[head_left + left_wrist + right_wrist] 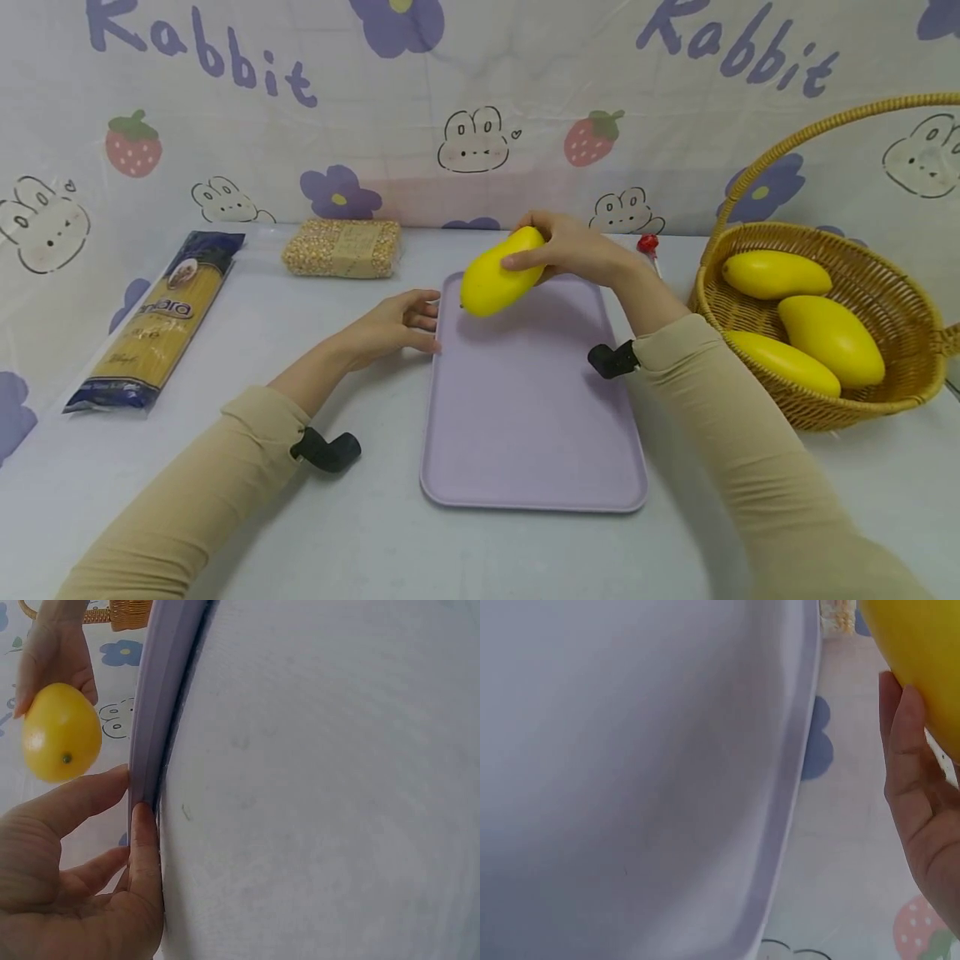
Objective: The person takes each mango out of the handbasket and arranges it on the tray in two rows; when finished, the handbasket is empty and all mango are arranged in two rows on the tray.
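Note:
A yellow mango (495,277) is held up over the far part of a pale purple tray (532,425). My right hand (573,248) grips it from the right, thumb on its near side. In the right wrist view only part of the mango (924,656) shows, at the upper right beside the fingers. At the tray's left edge is my left hand (390,329). The left wrist view shows the fingertips of that hand (90,877) touching the tray's rim (154,712), with the mango (61,731) beyond.
A wicker basket (911,367) with a tall handle stands right, holding three mangoes (832,337). Left lies a pack of spaghetti (161,325); behind, a bag of corn kernels (341,248). A small red-wrapped item (648,244) lies behind the right arm.

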The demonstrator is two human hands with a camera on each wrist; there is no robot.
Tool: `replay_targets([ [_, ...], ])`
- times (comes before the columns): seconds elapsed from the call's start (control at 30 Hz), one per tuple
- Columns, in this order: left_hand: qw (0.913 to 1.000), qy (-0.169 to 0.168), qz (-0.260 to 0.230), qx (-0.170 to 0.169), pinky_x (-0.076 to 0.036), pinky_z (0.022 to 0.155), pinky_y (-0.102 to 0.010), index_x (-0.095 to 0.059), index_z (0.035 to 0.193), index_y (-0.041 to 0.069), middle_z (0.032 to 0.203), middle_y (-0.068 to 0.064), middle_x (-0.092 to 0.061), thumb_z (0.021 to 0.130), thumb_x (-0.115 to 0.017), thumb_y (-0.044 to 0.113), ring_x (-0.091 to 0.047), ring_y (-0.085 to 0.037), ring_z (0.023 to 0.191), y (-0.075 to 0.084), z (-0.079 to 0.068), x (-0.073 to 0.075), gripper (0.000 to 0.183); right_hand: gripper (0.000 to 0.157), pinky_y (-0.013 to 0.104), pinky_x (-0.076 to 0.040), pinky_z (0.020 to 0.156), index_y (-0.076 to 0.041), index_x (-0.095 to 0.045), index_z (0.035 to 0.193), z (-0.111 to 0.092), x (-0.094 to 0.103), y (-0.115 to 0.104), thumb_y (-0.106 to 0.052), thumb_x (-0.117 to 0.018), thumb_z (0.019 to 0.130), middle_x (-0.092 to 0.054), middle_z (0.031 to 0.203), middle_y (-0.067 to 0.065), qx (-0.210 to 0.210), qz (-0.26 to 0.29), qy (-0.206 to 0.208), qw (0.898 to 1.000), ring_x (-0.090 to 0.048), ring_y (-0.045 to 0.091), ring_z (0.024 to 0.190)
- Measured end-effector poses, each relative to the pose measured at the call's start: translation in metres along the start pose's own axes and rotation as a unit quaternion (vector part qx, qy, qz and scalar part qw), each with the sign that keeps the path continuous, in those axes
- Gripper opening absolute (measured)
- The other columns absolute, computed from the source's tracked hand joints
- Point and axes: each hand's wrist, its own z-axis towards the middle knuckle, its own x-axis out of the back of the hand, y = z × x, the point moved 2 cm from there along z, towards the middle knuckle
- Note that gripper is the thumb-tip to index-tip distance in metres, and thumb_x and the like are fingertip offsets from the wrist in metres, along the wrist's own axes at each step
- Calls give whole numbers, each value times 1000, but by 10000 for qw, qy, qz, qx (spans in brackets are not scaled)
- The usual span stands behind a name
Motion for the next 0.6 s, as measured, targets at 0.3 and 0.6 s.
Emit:
replay_targets([
  [0.3,10000,14,51,24,-37,118,-45,-24,156,6,150,-18,-38,84,-71,5,-44,-30,133,-1,1,0,86,56,33,-59,85,-9,-48,136,12,-13,3,-36,-67,91,-57,132,12,-224,7,-34,9997,-59,26,106],
  [0.6,10000,-1,-24,6,-36,118,-46,-24,156,6,151,-19,-38,84,-71,3,-44,-32,134,0,0,0,86,58,39,-59,91,-9,-47,134,20,-28,4,-40,-67,89,-59,134,12,-457,-200,-207,9985,-62,27,109],
])
